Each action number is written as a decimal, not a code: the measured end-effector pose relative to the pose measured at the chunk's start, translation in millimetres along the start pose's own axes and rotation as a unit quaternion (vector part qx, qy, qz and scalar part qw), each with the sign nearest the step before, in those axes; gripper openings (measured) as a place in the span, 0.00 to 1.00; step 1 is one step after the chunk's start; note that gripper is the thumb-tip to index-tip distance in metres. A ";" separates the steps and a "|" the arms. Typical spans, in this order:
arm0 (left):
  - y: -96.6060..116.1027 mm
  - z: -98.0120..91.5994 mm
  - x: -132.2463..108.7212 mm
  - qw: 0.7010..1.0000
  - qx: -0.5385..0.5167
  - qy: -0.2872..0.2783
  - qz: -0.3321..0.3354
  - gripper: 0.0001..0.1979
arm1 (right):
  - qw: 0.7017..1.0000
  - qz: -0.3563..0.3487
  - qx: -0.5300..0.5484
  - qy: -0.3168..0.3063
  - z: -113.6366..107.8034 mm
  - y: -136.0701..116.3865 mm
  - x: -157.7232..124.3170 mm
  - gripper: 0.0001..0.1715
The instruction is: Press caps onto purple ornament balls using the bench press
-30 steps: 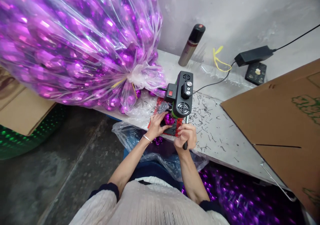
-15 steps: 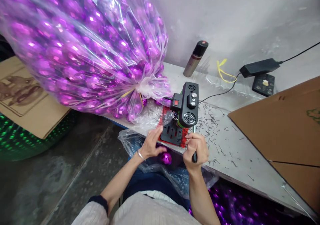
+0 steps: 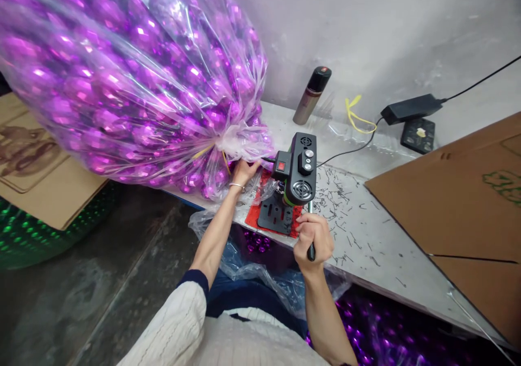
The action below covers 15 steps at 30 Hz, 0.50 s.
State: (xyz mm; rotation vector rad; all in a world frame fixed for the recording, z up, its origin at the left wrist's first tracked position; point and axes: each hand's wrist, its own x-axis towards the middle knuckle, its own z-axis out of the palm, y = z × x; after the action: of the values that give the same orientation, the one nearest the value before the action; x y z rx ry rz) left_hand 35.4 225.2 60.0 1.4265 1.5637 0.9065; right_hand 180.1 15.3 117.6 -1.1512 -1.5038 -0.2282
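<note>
Head view: right hand (image 3: 315, 237) clamps one lever (image 3: 311, 252); left hand (image 3: 244, 174), grip unclear, sits by one tied bag (image 3: 163, 83).

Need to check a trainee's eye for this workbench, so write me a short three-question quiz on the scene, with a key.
1. What does the right hand grip?
A) the yellow strip
B) the black-handled lever
C) the cardboard box
2. True or false: the left hand is by the gathered neck of the clear bag.
3. Fill in the colour: the switch on the black machine is ____.

Key: 1. B; 2. True; 3. red
</note>
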 end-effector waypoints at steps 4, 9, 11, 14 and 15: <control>-10.3 -18.9 -42.9 0.951 -0.286 -0.070 -0.092 0.27 | 1.000 0.013 0.003 0.003 -0.6 -0.9 3.2 0.14; -20.2 -26.1 -116.2 0.914 -0.372 -0.126 -0.100 0.33 | 0.999 0.037 0.004 0.018 -2.9 -5.6 17.6 0.16; -22.4 -22.4 -136.3 0.911 -0.380 -0.136 -0.087 0.31 | 0.999 0.037 0.001 0.017 -3.8 -7.0 22.8 0.16; -27.2 -14.7 -151.1 0.913 -0.378 -0.139 -0.058 0.31 | 0.999 0.032 -0.003 0.009 -4.9 -8.3 25.7 0.15; -29.4 -12.3 -152.8 0.918 -0.369 -0.133 -0.048 0.32 | 1.000 0.030 -0.004 0.007 -5.2 -8.5 25.5 0.15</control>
State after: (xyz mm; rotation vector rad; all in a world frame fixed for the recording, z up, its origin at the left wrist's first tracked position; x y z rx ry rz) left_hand 16.4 70.4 53.4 0.8683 0.9185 1.0411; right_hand 181.0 20.7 144.4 -1.1967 -1.4554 -0.2020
